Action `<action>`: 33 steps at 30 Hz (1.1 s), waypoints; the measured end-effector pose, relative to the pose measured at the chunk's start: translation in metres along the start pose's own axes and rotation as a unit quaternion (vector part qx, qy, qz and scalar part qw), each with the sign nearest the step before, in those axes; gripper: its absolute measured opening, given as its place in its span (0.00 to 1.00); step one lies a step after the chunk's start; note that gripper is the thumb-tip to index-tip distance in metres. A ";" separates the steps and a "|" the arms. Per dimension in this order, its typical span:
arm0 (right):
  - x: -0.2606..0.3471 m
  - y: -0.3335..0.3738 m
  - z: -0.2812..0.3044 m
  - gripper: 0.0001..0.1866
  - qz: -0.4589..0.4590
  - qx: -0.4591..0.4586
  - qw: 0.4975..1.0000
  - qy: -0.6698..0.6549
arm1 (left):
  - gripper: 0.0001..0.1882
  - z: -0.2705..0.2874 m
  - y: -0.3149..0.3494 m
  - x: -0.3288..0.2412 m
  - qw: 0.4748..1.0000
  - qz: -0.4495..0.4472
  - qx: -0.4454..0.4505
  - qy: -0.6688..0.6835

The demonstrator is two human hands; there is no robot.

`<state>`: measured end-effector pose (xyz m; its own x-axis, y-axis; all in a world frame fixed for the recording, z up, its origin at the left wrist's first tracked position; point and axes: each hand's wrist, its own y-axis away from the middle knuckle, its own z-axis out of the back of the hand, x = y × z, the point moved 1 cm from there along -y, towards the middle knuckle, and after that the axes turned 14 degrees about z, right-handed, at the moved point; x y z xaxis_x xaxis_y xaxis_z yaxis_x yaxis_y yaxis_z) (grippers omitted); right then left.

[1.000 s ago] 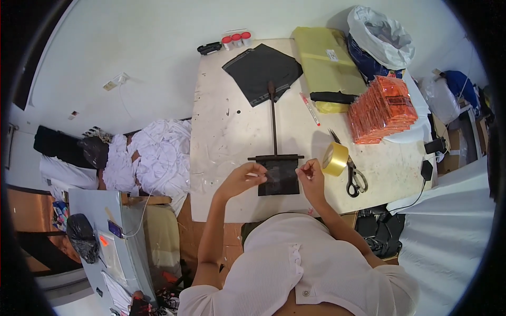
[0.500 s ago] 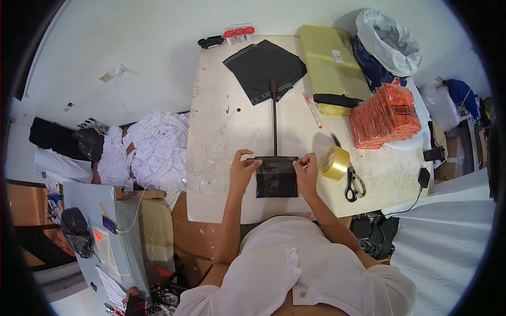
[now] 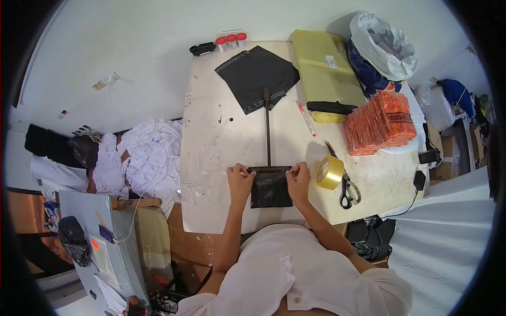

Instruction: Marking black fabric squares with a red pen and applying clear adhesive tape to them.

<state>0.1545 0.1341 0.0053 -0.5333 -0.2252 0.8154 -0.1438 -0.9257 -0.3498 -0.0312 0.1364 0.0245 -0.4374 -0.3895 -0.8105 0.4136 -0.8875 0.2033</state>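
On the table in front of me lies a small black plastic pouch (image 3: 271, 192), flat and roughly square. At its top left corner my left hand (image 3: 240, 181) is closed, thumb and fingers pinching the edge. My right hand (image 3: 299, 183) pinches the opposite top corner in the same way. A long thin dark tool (image 3: 269, 137) with a thicker brown handle end points away from me; its wide straight head lies along the pouch's top edge, between my hands. Under the handle end is a stack of larger black plastic bags (image 3: 258, 73).
Right of my hands are a gold tape roll (image 3: 330, 173), black-handled scissors (image 3: 346, 195) and a red-and-white marker (image 3: 305, 118). Farther right sit orange packets (image 3: 379, 126), a yellow wrapped bundle (image 3: 327, 68) and a white sack (image 3: 385, 47). Red-lidded jars (image 3: 232, 41) stand at the back.
The whole view has shifted slightly, so the table appears lower and more to the left. The fingers of my left hand have curled in more; both hands stay at the pouch's top corners.
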 end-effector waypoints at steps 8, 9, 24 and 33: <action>0.006 0.001 0.003 0.05 0.056 0.041 0.994 0.086 | 0.03 -0.004 0.000 0.007 0.998 0.011 0.051 0.016; 0.005 0.002 0.004 0.05 0.047 0.062 0.993 0.087 | 0.01 -0.004 0.001 0.006 0.998 -0.011 0.060 -0.031; 0.014 0.014 0.023 0.16 0.168 0.080 0.957 0.222 | 0.18 0.003 0.046 0.010 0.968 -0.151 -0.047 -0.195; 0.020 0.036 0.033 0.35 0.207 0.299 0.907 0.213 | 0.33 -0.016 0.071 0.024 0.937 -0.170 0.089 -0.293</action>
<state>0.1657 0.0859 0.0240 -0.7313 -0.5703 0.3741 0.5511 -0.8172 -0.1687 0.0003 0.0677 0.0107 -0.9042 -0.0990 -0.4154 0.0539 -0.9914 0.1190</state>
